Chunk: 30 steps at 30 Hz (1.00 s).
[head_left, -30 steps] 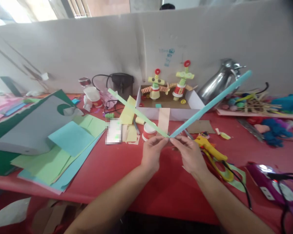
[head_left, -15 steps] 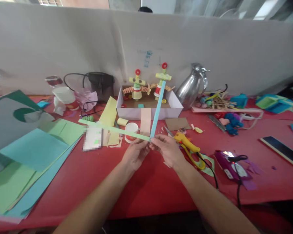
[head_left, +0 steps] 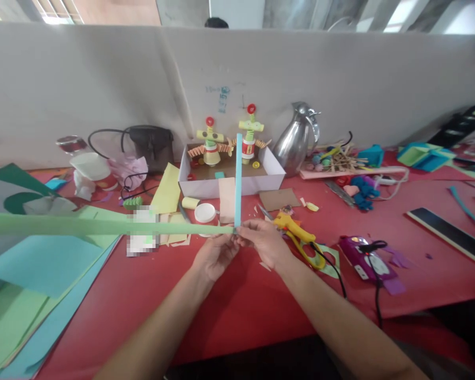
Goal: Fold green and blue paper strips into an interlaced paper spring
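Observation:
Both my hands meet above the red table [head_left: 229, 311], pinching the joined ends of two paper strips. My left hand [head_left: 214, 256] holds the end of the green strip [head_left: 83, 227], which runs level out to the left over the paper sheets. My right hand [head_left: 263, 243] grips the corner where the light blue strip [head_left: 238, 179] stands straight up, at a right angle to the green one. The blue strip's top reaches in front of the white box [head_left: 261, 182].
The white box holds two paper-cup figures [head_left: 209, 145]. A steel jug [head_left: 296, 140], yellow scissors [head_left: 298, 240], a purple glue gun [head_left: 362, 256], a black bag [head_left: 150, 148], coloured paper sheets [head_left: 35, 274] at left, craft scraps at right. A grey partition wall [head_left: 340, 79] behind.
The blue strip swung from leaning right to standing upright. The green strip dropped from slanting up-left to lying level. The view shifted right along the table.

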{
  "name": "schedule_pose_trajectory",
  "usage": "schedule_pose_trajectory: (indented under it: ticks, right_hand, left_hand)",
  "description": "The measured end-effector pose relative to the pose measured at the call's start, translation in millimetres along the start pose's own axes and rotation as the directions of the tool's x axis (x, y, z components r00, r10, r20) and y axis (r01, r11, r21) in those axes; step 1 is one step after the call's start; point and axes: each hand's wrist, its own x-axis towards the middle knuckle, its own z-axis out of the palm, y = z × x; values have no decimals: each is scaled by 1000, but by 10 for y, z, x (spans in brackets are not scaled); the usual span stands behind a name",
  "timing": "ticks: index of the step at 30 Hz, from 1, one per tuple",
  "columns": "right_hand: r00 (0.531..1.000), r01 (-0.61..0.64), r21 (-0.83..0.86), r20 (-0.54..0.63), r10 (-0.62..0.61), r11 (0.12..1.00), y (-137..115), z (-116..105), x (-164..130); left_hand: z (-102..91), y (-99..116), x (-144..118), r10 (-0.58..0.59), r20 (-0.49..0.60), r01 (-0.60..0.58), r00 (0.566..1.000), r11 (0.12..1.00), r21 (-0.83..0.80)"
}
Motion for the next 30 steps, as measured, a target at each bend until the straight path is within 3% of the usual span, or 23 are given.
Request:
schedule_pose_trajectory:
  ticks: [4,8,15,23,30]
  right_hand:
    - [1000,12,-25,-28,-13,1000,4,-12,1]
    - [998,39,-48,-40,-41,998,-24,-8,-12]
    - [996,82,-168,54,-74,982,-100,-26,-19]
    - [991,110,-242,102,-87,964,-105,-60,-16]
    - [984,169,-192,89,-154,967,-104,15,-106]
  left_hand:
    - [-17,-16,6,38,-12,-38,999,999,35]
    - [-28,-20,-8,127,6,-126,992,978,169]
    - [-21,-19,-22,279,6,-263,960,899,351]
    - [-46,-53,-29,362,-6,-328,932,851,409]
    - [13,-66,-51,451,-37,-410,892,841,354]
